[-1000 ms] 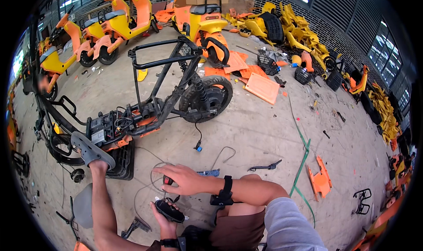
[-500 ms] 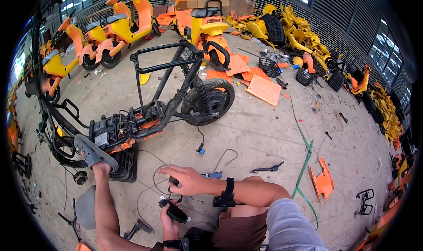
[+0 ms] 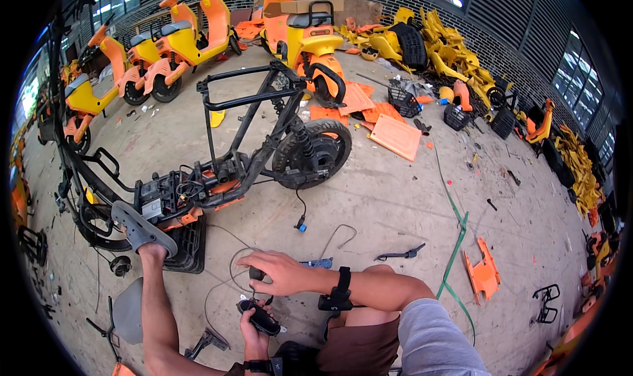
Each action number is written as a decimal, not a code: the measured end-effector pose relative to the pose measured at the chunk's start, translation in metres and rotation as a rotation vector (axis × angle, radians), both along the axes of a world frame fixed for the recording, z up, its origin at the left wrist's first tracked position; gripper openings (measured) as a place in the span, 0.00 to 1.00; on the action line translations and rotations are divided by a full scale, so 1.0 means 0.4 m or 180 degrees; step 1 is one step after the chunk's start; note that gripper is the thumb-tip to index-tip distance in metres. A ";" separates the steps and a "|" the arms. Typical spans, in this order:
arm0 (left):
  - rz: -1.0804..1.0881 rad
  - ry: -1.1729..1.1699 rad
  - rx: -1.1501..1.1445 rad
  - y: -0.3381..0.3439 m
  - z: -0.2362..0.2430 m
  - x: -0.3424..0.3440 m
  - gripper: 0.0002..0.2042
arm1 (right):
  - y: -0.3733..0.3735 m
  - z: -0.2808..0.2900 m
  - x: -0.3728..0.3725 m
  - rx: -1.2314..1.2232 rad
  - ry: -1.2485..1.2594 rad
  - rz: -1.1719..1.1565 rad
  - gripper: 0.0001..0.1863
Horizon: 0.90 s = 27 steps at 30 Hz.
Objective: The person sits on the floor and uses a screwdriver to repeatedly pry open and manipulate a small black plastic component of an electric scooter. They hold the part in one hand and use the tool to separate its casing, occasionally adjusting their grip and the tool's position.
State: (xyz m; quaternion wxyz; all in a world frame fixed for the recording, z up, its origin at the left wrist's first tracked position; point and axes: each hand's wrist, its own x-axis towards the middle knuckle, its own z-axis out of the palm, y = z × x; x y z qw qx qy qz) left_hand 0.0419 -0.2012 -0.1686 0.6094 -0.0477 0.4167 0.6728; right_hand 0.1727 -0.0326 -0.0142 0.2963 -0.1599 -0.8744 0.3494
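Observation:
My left hand (image 3: 254, 336), low in the view, is closed around a black oblong part (image 3: 266, 320) with rounded ends. Just above it, my right hand (image 3: 282, 274) comes in from the right, palm down. Its thumb and fingers are curled about a small dark rounded piece (image 3: 256, 273), whose exact kind I cannot make out. A thin dark length runs from that piece down toward the upper end of the black part. The stripped black scooter frame (image 3: 250, 102) stands beyond my hands, and my foot in a grey clog (image 3: 142, 229) rests against its lower side.
A black cable (image 3: 232, 270) loops on the concrete beside my hands. Nearby lie a black lever-like part (image 3: 401, 251), a green strap (image 3: 455, 250) and an orange plastic panel (image 3: 483, 270). Orange-yellow scooters (image 3: 191, 36) and heaped yellow panels (image 3: 448, 46) stand at the back.
My right hand has shifted very slightly, and the black part in my left hand has turned a little. Everything else stays in place.

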 end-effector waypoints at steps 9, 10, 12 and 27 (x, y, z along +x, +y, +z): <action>0.0103 -0.0127 0.0094 0.004 0.034 0.004 0.12 | 0.000 0.007 -0.001 0.0062 0.0119 -0.0021 0.20; 0.0110 -0.0140 0.0062 0.005 0.038 0.005 0.11 | -0.001 0.009 0.000 0.0011 0.0065 -0.0013 0.21; 0.0090 -0.0142 0.0119 0.005 0.032 0.004 0.10 | -0.002 0.009 0.001 -0.0223 -0.0043 -0.0019 0.21; 0.0032 -0.0262 0.0275 0.011 0.038 0.013 0.06 | -0.004 0.023 0.017 -0.0321 -0.0041 0.0133 0.21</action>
